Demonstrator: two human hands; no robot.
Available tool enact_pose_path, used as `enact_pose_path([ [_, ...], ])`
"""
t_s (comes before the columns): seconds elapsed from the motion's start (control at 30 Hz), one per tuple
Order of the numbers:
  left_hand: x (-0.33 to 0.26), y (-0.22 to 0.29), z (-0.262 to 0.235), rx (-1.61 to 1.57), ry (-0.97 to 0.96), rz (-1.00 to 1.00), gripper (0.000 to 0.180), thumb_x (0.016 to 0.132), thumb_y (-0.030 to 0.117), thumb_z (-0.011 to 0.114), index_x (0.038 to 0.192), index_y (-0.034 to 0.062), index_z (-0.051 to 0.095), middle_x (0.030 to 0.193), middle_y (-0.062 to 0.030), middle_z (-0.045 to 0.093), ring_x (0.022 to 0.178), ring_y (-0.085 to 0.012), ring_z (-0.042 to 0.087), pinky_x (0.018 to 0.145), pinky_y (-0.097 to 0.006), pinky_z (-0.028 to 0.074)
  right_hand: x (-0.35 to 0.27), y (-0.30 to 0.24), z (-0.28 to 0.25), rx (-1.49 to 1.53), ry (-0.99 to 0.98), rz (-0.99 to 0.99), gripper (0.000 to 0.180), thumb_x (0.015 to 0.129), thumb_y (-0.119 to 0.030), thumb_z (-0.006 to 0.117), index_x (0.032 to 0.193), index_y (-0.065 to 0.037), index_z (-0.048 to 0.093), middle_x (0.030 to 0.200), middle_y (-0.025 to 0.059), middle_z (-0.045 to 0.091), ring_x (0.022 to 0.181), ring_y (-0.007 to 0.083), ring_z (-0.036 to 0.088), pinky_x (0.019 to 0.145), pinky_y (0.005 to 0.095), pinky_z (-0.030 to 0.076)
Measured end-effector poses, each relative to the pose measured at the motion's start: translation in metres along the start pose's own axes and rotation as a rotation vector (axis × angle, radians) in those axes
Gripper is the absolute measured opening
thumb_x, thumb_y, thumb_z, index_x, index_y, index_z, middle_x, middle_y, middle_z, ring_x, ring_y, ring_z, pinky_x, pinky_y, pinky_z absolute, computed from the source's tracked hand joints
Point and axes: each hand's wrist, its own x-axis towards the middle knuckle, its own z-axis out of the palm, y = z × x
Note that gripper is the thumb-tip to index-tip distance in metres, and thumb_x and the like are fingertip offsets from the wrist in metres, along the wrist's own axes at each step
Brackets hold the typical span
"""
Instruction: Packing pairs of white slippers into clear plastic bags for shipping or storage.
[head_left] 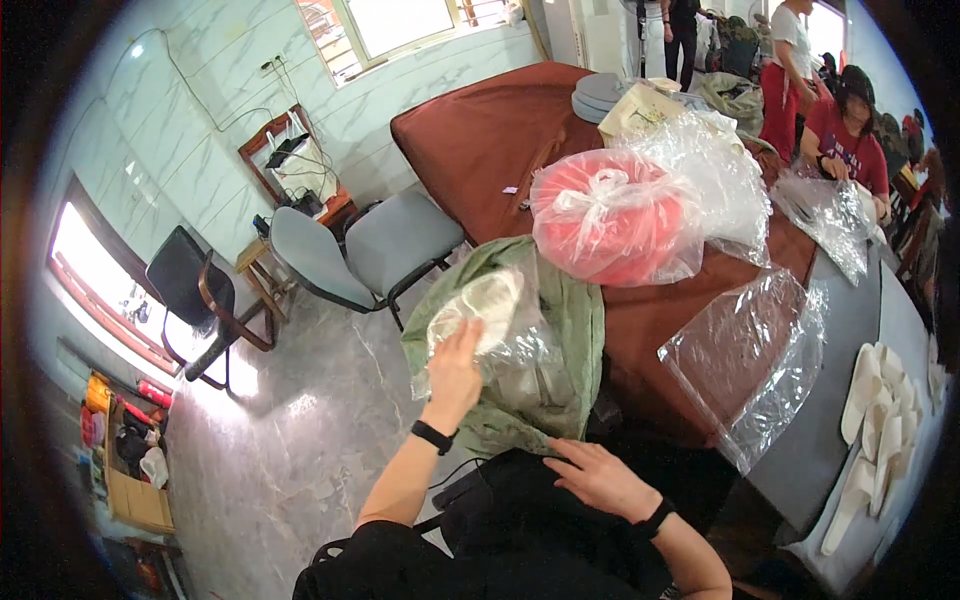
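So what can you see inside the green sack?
At the sack's mouth, a white item in clear plastic, the left hand over part of it. Anything deeper is covered and cannot be seen.

Pale marbled wall [130,120], bright window [400,28] up top, another light-filled opening [88,250] in a reddish-brown frame at left. Grey polished floor [300,440], glare patches near the black armchair [190,270]. Grey padded seating [405,240] stands beside a table [470,125] draped in brown cloth; small wooden stool [255,257] near wall.
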Motion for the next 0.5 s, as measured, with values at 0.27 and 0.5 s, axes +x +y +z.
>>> enact_pose_path([
  [0.27, -0.032, 0.002, 0.086, -0.206, -0.247, 0.021, 0.066, 0.086, 0.0, 0.054, 0.149, 0.005, 0.034, 0.152, -0.0318, 0.029, 0.144, -0.0544, 0.023, 0.103, -0.07, 0.04, -0.001, 0.009, 0.031, -0.056, -0.16, 0.099, 0.05, 0.091, -0.022, 0.069, 0.137, -0.009, 0.055, 0.145, 0.0148, 0.05, 0.128, 0.0325, 0.053, 0.1, 0.0458, 0.047],
  [0.5, -0.008, 0.032, 0.085, -0.059, -0.383, -0.009, 0.092, 0.086, 0.004, 0.062, 0.157, 0.0472, 0.023, 0.167, -0.0183, 0.001, 0.14, -0.0664, 0.017, 0.095, -0.083, 0.035, 0.024, 0.013, 0.083, -0.409, -0.16, 0.162, 0.079, 0.081, -0.026, 0.078, 0.151, -0.019, 0.043, 0.146, 0.018, 0.046, 0.114, 0.0278, 0.056, 0.09, 0.0431, 0.042],
])
